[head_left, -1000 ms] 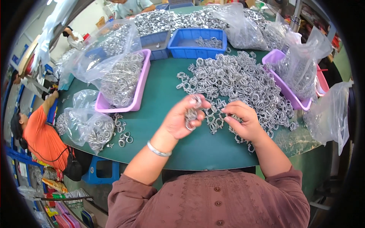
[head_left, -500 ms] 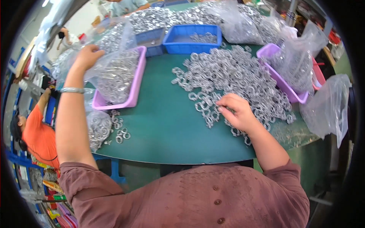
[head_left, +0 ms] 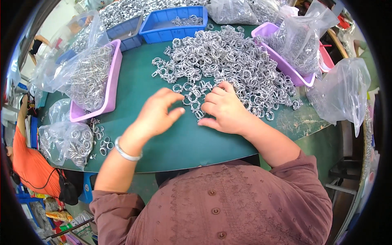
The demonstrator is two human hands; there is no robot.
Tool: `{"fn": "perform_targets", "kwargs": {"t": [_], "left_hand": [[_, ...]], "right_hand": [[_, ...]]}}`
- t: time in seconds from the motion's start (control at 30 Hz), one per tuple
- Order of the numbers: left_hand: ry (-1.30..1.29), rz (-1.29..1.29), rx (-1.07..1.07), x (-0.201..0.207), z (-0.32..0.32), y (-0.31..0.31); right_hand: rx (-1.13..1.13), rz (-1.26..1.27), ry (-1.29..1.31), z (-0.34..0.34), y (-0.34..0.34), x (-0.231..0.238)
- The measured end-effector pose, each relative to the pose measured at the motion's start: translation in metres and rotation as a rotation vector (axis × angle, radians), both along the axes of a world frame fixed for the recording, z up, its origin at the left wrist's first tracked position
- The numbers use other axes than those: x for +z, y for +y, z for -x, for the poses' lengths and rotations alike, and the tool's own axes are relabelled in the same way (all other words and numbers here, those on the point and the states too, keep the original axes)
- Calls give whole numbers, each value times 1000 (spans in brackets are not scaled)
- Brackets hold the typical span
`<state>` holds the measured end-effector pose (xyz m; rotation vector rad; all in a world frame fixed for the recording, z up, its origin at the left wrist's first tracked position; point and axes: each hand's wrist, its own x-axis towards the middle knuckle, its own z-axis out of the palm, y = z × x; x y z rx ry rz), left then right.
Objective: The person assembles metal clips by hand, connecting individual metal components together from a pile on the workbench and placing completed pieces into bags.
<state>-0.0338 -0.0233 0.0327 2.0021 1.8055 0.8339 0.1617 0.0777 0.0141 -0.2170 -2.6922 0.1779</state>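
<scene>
From the head view, I see the right hand (head_left: 223,109) resting curled on the near edge of the metal clamp pile (head_left: 228,65) on the green table (head_left: 171,143). The left hand (head_left: 157,114) hovers open, holding nothing. The clamps look light, stiff and tangled; I judge pinching one ring's rim is best.

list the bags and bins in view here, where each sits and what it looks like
Clear plastic bag of metal rings: table's left edge, crumpled.
Clear plastic bag in the purple rectangular tray: left of the hands, full of rings.
Blue rectangular plastic bin: far side, nearly bare.
Clear plastic bag in the lilac tray: right, bulging.
Clear slack plastic bag: table's right edge.
No labels, signs or screens show.
</scene>
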Motion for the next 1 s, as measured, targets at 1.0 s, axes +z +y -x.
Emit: {"fn": "perform_targets", "kwargs": {"t": [1.0], "left_hand": [[-1334,82,-67,-34,-34,2]], "right_hand": [[92,980,363,2,4,0]]}}
